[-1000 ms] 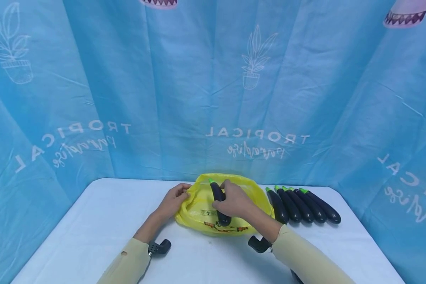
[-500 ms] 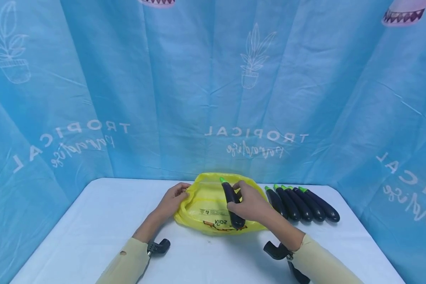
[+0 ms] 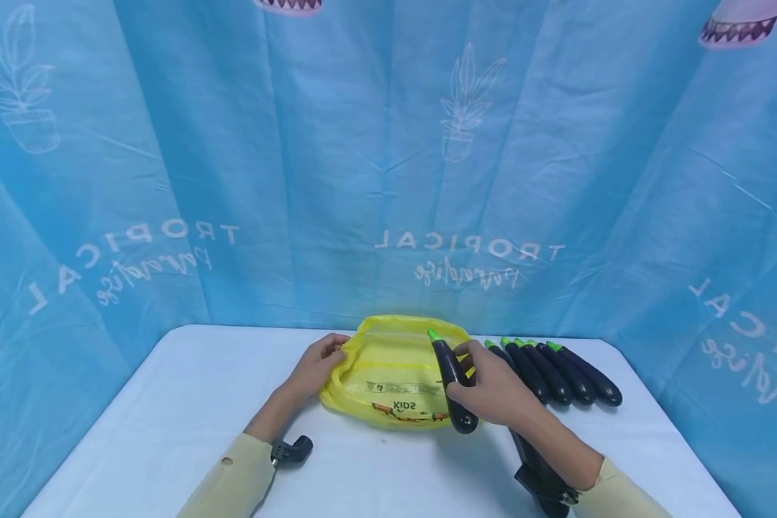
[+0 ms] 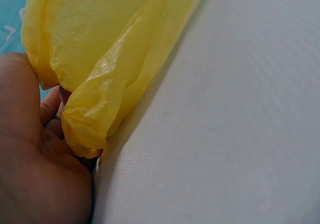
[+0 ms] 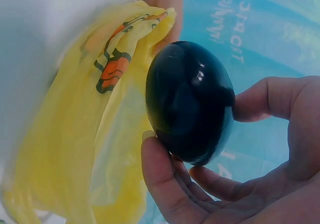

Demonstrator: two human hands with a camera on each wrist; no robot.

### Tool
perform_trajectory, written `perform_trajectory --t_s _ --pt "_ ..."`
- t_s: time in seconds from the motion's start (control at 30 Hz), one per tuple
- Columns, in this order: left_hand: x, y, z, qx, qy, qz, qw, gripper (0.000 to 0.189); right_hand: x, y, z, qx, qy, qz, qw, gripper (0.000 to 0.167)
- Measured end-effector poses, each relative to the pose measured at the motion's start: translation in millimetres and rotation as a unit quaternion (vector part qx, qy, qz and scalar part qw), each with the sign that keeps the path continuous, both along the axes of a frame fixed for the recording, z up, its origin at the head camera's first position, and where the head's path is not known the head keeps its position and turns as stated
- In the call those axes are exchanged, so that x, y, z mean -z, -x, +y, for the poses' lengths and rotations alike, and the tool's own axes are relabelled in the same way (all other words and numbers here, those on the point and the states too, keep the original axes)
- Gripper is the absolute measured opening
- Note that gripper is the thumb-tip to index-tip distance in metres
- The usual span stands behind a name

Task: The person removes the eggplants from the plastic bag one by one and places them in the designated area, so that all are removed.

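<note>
A yellow plastic bag (image 3: 391,370) with dark and orange print lies near the back of the white table, its mouth spread wide. My left hand (image 3: 314,370) grips the bag's left rim; in the left wrist view the crumpled rim (image 4: 87,119) is tucked against the fingers. With thumb and fingers, my right hand (image 3: 495,388) holds a dark purple eggplant (image 3: 450,374) at the bag's right side, green tip pointing away. The right wrist view shows that eggplant's rounded, glossy end (image 5: 190,102) between thumb and fingers, with the bag behind it.
Several more eggplants (image 3: 576,381) lie side by side to the right of the bag. Another dark eggplant (image 3: 524,450) lies partly hidden under the right forearm. A blue printed curtain (image 3: 388,180) hangs behind the white table (image 3: 388,475).
My right hand has carried the eggplant from over the middle of the bag to the right and slightly nearer me. The left hand has kept its place on the rim.
</note>
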State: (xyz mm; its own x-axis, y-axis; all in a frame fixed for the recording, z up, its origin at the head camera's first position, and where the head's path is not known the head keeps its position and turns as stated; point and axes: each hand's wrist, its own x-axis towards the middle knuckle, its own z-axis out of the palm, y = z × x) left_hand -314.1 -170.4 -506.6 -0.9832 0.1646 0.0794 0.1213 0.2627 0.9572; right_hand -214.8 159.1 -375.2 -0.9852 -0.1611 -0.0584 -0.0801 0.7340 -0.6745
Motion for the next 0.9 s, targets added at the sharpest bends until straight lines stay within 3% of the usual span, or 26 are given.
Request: perform_trajectory --t_s 0.4,0.7,0.9 --pt "1.8 2.6 0.2 0.000 0.004 0.000 1.0000 0.034 8.6 -9.7 36 0.013 0.009 0.004 0.9999 0.063" --pt "-1.2 -0.6 1.0 -0.004 0.003 0.003 1.0000 0.033 10.9 -16.4 56 0.043 -0.041 0.008 0.9982 0.061" --pt "-2.5 -1.8 1.3 -0.007 0.006 0.003 1.0000 0.033 12.4 -22.4 70 0.053 -0.033 -0.005 0.9980 0.061"
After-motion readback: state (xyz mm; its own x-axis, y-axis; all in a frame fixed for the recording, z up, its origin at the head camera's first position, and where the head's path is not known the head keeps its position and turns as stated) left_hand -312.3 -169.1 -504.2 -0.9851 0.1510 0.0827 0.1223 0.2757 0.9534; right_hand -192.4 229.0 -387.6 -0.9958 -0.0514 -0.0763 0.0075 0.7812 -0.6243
